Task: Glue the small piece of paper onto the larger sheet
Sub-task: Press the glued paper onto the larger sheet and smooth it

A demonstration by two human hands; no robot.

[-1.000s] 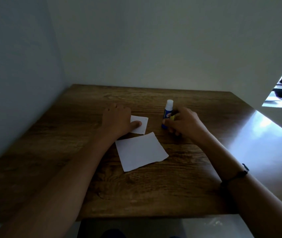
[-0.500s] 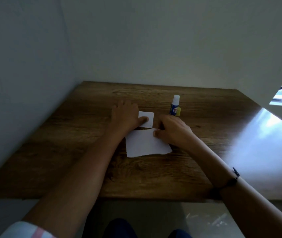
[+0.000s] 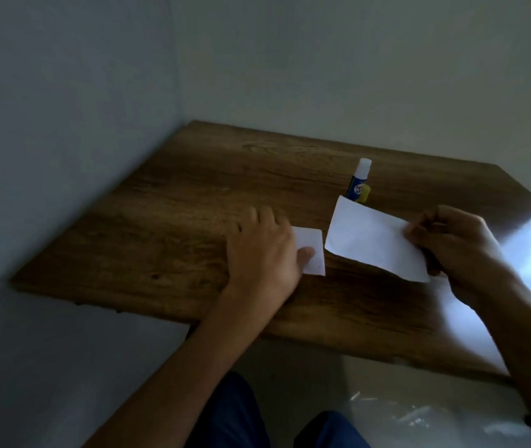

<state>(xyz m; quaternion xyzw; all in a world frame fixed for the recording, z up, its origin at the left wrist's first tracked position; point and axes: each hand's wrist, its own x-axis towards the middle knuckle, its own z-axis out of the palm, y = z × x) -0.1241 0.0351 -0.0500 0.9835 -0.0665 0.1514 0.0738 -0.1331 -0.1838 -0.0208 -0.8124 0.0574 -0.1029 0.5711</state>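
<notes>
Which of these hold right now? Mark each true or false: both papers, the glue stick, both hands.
1. The right hand holds the larger sheet lifted off the wooden table. True.
2. The left hand grips the glue stick. False: it presses on the small piece of paper.
3. The glue stick stands upright with its cap on. True.
4. The small piece lies on the larger sheet. False: they are apart.
</notes>
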